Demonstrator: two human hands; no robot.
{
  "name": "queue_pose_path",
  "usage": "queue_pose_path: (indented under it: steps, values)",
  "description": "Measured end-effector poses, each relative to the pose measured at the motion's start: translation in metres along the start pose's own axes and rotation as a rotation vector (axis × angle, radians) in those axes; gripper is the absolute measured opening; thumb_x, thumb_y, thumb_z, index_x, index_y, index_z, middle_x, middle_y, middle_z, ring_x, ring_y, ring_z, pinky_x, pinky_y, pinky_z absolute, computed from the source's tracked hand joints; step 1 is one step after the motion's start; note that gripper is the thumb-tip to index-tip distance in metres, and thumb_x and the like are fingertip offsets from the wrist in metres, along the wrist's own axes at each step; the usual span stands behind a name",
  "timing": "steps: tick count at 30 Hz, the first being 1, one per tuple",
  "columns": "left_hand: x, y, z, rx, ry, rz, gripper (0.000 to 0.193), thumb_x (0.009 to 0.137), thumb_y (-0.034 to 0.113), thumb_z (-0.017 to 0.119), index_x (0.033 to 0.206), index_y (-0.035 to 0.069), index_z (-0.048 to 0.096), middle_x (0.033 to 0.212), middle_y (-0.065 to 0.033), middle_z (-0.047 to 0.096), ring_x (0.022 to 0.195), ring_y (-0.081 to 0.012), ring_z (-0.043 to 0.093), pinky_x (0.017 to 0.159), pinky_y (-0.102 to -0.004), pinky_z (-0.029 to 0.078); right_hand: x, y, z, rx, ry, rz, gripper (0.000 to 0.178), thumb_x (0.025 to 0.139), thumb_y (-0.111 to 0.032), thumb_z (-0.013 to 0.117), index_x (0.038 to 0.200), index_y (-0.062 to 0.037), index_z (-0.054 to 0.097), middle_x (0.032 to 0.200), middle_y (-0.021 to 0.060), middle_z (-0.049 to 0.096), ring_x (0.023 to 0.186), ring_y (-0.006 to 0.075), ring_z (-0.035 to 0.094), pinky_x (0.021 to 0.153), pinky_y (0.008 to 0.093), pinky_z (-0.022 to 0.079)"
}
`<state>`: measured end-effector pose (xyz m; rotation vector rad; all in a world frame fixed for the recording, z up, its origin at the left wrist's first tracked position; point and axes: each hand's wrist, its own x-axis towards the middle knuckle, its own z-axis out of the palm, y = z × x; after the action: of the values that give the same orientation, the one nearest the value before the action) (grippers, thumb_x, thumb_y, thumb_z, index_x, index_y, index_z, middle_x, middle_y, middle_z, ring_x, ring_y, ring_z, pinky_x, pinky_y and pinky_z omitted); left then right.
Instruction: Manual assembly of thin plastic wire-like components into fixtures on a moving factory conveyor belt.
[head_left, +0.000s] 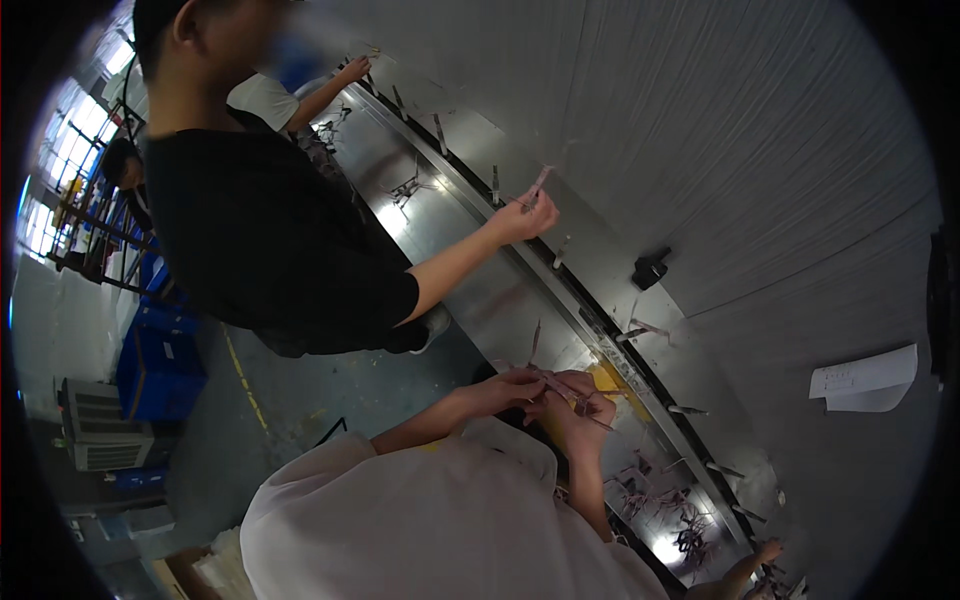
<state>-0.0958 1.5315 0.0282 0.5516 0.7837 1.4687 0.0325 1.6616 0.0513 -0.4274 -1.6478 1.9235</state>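
In front of my white shirt, both hands are closed on a thin pinkish piece with narrow arms (555,382); its exact kind I cannot tell. My left hand (508,390) pinches it from the left, fingertips close to the other hand. My right hand (582,412) wraps round its right part, and a slim tip sticks out past the fingers. Behind that hand lies a yellow patch or sheet (610,385) on the metal worktop. A heap of similar pinkish pieces (690,525) rests on the worktop to the right.
A long rail with upright pegs (560,252) runs diagonally past my hands. A co-worker in black (270,230) stands at left, holding a pinkish piece. Another person's hand (768,552) shows at lower right. A black object (650,268), white paper (865,380) and blue bins (160,372) are around.
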Motion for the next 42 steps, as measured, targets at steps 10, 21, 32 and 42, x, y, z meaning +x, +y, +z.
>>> queue_pose_path:
  steps: [10, 21, 32, 42]
  values:
    - [0.008, 0.004, -0.032, -0.051, -0.020, -0.040, 0.042, 0.105, 0.041, 0.047, 0.117, 0.003, 0.058, 0.078, -0.0040, 0.051, 0.071, -0.0166, 0.054, 0.066, -0.0328, 0.046, 0.020, 0.014, 0.014, 0.072, 0.041, 0.062, 0.030, 0.073, 0.014, 0.072, 0.100, 0.0010, 0.072, 0.098, 0.0100, 0.069, 0.098, 0.0208, 0.063, 0.087, 0.0303, 0.049]
    - [0.037, -0.010, -0.037, 0.181, 0.221, -0.308, 0.037, 0.106, 0.037, 0.043, 0.113, 0.004, 0.059, 0.082, -0.0032, 0.059, 0.072, -0.0130, 0.059, 0.063, -0.0276, 0.049, 0.051, 0.088, -0.153, -0.094, 1.192, -0.172, 0.020, 0.082, 0.005, 0.076, 0.102, 0.0084, 0.070, 0.096, 0.0089, 0.071, 0.087, 0.0133, 0.065, 0.084, 0.0265, 0.052]
    - [0.050, -0.032, -0.029, 0.247, 0.275, -0.402, 0.038, 0.103, 0.038, 0.045, 0.109, 0.004, 0.060, 0.080, -0.0044, 0.059, 0.070, -0.0132, 0.059, 0.062, -0.0280, 0.049, 0.020, 0.113, -0.268, -0.175, 1.339, -0.216, 0.025, 0.086, 0.003, 0.074, 0.109, 0.0098, 0.068, 0.100, 0.0107, 0.072, 0.087, 0.0140, 0.067, 0.081, 0.0258, 0.054]
    - [0.036, -0.046, -0.025, 0.167, 0.333, -0.417, 0.040, 0.103, 0.040, 0.043, 0.109, 0.004, 0.060, 0.078, -0.0066, 0.060, 0.068, -0.0165, 0.059, 0.061, -0.0296, 0.048, -0.038, 0.114, -0.352, -0.544, 1.686, -0.591, 0.022, 0.086, -0.003, 0.075, 0.102, 0.0120, 0.070, 0.091, 0.0130, 0.072, 0.079, 0.0144, 0.065, 0.074, 0.0283, 0.054]
